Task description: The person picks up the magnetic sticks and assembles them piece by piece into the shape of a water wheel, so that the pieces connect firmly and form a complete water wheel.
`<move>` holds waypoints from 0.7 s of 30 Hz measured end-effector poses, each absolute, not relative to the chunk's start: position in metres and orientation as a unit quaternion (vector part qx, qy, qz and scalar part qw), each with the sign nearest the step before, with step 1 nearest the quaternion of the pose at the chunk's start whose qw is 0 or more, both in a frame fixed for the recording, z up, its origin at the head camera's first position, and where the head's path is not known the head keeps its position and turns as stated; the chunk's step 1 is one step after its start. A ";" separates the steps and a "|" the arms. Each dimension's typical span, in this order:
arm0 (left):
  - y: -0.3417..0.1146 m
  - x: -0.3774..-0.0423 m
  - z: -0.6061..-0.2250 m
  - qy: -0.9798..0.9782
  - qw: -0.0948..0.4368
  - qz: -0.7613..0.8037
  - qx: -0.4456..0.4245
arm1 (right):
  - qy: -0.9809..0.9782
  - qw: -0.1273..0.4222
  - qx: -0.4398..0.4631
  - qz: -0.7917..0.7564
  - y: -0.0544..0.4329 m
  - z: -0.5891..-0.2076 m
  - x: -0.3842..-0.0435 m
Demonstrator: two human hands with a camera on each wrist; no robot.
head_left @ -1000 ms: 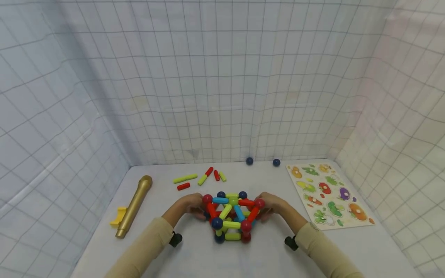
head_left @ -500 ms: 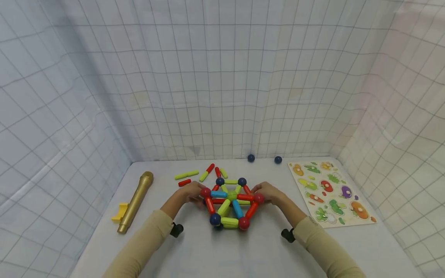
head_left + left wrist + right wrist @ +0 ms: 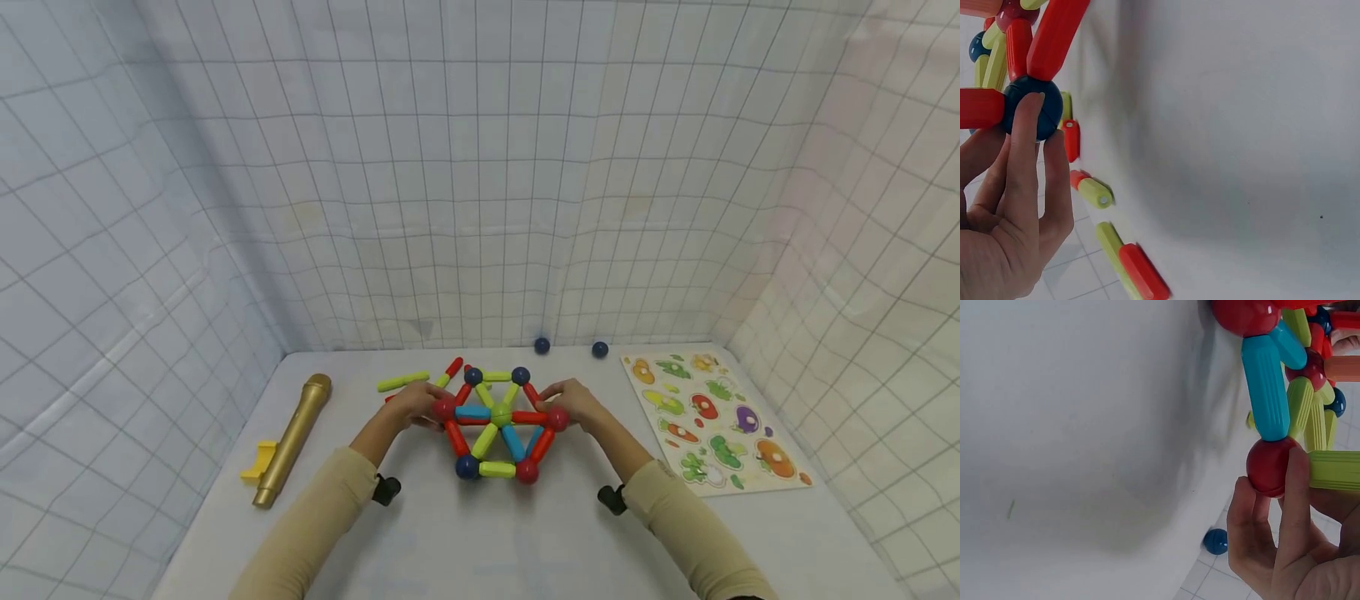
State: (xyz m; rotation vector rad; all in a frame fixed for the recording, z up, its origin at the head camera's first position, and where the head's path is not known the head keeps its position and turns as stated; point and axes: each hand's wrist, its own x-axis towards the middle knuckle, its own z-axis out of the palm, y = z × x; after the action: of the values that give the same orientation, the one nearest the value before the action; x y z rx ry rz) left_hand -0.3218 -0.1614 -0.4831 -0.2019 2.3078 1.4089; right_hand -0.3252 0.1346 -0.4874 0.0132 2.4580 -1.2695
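Note:
Both hands grip a magnetic ball-and-stick structure [image 3: 501,415], one at each side, in the head view. Its face shows a green ball in the middle, with red, lime and blue rods running to red and dark blue balls around it. In the left wrist view, my left hand [image 3: 1013,206] pinches a dark blue ball [image 3: 1050,112] where red rods meet. My right hand [image 3: 1300,544] pinches a red ball [image 3: 1266,465] joined to a blue rod [image 3: 1266,387] and a lime rod [image 3: 1338,469]. The structure's far underside is hidden in the head view.
Loose lime rods [image 3: 402,381] and red rods lie behind the left hand, partly covered by it. Two dark blue balls [image 3: 542,345] sit by the back wall. A vegetable puzzle board [image 3: 712,417] lies right; a gold microphone [image 3: 292,442] and yellow piece [image 3: 259,462] lie left.
The structure has tilted, its top face turning toward the head camera and its front lower balls passing mostly out of sight. Both hands have moved slightly away from the body with it.

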 end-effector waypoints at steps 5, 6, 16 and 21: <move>-0.161 -0.309 -0.481 0.837 0.185 0.513 -0.044 | 0.890 0.141 -0.027 -0.433 0.136 -0.489 -0.312; -0.161 -0.308 -0.480 0.841 0.177 0.511 -0.035 | 0.893 0.130 -0.033 -0.430 0.136 -0.489 -0.310; -0.158 -0.314 -0.477 0.870 0.122 0.478 -0.019 | 0.898 0.089 -0.045 -0.428 0.133 -0.487 -0.319; -0.160 -0.312 -0.474 0.866 0.108 0.488 -0.009 | 0.898 0.075 -0.045 -0.432 0.132 -0.485 -0.319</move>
State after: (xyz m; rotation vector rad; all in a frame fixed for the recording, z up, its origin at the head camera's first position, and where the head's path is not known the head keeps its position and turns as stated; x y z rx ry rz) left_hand -0.3115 -0.1595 -0.4745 -0.0251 2.5478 1.4368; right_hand -0.3187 0.1324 -0.4850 -0.1354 2.6923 -1.2949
